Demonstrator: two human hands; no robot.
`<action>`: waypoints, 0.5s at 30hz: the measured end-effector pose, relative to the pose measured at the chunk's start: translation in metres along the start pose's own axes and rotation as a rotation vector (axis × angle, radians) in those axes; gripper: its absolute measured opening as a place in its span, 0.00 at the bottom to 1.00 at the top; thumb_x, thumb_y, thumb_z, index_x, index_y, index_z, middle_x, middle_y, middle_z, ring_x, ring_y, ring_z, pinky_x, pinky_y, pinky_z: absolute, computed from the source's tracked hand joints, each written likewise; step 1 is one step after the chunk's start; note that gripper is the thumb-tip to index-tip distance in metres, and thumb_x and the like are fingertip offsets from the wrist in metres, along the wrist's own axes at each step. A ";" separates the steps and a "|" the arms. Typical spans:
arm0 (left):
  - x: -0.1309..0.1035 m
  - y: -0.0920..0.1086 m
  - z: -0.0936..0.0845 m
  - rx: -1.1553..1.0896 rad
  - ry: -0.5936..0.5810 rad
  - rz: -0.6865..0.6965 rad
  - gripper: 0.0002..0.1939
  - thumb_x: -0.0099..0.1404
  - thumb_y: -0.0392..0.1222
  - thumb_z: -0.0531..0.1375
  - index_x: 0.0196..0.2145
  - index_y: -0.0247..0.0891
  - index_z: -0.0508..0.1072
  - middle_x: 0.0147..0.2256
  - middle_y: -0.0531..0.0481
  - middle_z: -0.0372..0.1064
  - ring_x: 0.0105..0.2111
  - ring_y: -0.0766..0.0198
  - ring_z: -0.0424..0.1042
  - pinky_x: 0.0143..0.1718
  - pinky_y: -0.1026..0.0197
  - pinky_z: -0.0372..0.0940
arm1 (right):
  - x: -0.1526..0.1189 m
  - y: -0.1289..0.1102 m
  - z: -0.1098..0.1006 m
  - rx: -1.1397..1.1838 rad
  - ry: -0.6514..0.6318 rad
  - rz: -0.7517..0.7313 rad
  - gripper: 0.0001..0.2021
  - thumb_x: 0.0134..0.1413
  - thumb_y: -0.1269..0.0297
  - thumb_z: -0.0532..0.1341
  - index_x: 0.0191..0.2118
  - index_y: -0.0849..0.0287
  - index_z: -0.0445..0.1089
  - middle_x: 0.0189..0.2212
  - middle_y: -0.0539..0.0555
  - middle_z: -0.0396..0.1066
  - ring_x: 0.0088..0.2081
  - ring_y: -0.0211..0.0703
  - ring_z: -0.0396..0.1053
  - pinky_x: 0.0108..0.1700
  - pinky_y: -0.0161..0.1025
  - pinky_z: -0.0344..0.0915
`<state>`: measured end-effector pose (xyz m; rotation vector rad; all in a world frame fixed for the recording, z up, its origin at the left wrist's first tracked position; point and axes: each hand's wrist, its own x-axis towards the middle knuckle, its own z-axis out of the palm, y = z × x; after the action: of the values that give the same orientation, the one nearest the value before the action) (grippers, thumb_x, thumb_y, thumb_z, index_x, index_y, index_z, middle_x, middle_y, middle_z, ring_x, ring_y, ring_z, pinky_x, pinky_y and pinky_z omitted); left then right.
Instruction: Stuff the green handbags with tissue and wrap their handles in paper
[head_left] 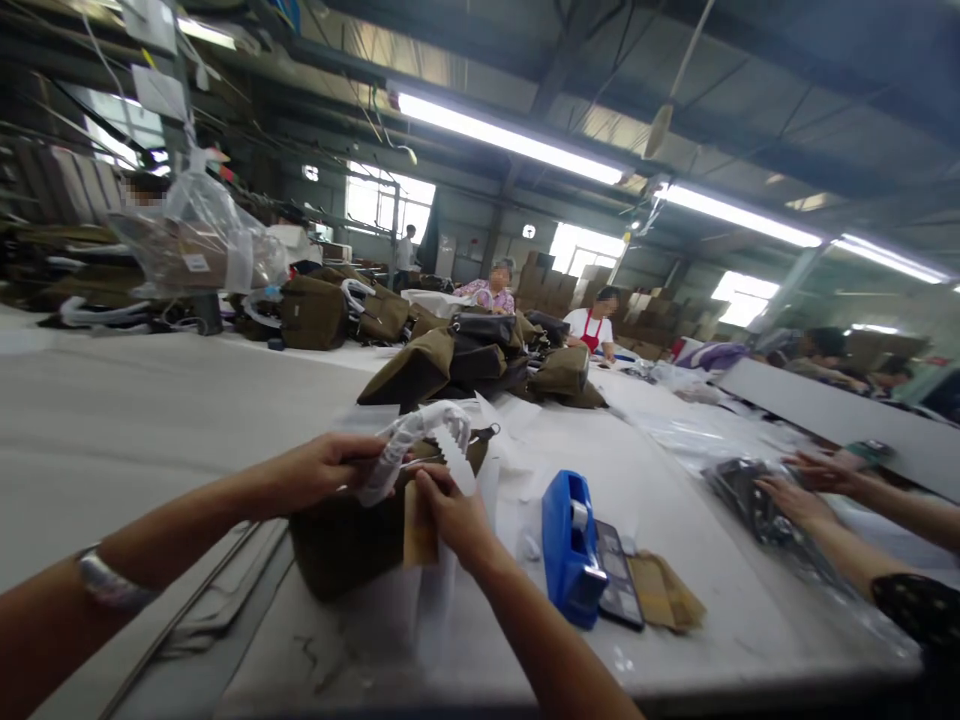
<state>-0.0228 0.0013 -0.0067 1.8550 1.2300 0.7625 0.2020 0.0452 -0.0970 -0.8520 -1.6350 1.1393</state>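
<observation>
A dark olive handbag stands on the table in front of me, its handle wrapped in clear-white plastic. My left hand is closed on the left side of that wrapped handle. At the bag's upper right, my right hand pinches a brown paper piece, which hangs against the bag's front. A white strip with a zigzag edge rises just above my right fingers. White paper lies behind and beside the bag. The inside of the bag is hidden from me.
To the right stand a blue tape dispenser, a dark phone-like item and brown paper pieces. Olive and black bags are heaped ahead. A co-worker's hands handle a black item in clear plastic. Grey sheets lie at left.
</observation>
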 end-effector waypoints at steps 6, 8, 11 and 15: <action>0.018 -0.006 0.017 0.252 -0.023 0.178 0.28 0.62 0.42 0.60 0.59 0.48 0.84 0.62 0.48 0.79 0.66 0.43 0.74 0.71 0.45 0.63 | 0.003 -0.013 -0.023 -0.210 -0.183 -0.064 0.14 0.61 0.66 0.63 0.45 0.48 0.87 0.40 0.49 0.86 0.44 0.52 0.81 0.51 0.45 0.75; 0.023 -0.015 0.019 0.367 -0.086 0.228 0.27 0.64 0.39 0.58 0.58 0.50 0.84 0.66 0.50 0.75 0.68 0.46 0.71 0.73 0.48 0.61 | 0.002 -0.020 -0.026 -0.330 -0.254 -0.092 0.16 0.62 0.68 0.63 0.47 0.45 0.87 0.41 0.48 0.86 0.44 0.50 0.81 0.49 0.43 0.75; 0.026 -0.024 0.020 0.488 -0.055 0.191 0.24 0.67 0.41 0.58 0.55 0.50 0.86 0.65 0.47 0.76 0.64 0.44 0.76 0.67 0.48 0.69 | -0.001 -0.027 -0.028 -0.423 -0.307 -0.127 0.14 0.63 0.69 0.65 0.46 0.45 0.87 0.41 0.47 0.86 0.42 0.48 0.81 0.47 0.40 0.74; 0.013 -0.028 0.014 0.578 0.054 0.098 0.19 0.66 0.41 0.59 0.47 0.45 0.88 0.59 0.46 0.82 0.53 0.44 0.84 0.55 0.54 0.76 | -0.005 -0.027 -0.029 -0.394 -0.286 -0.187 0.10 0.66 0.67 0.67 0.44 0.47 0.87 0.40 0.48 0.86 0.42 0.47 0.81 0.47 0.39 0.73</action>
<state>-0.0198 0.0167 -0.0373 2.3827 1.5142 0.5418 0.2307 0.0401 -0.0691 -0.7822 -2.1753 0.8486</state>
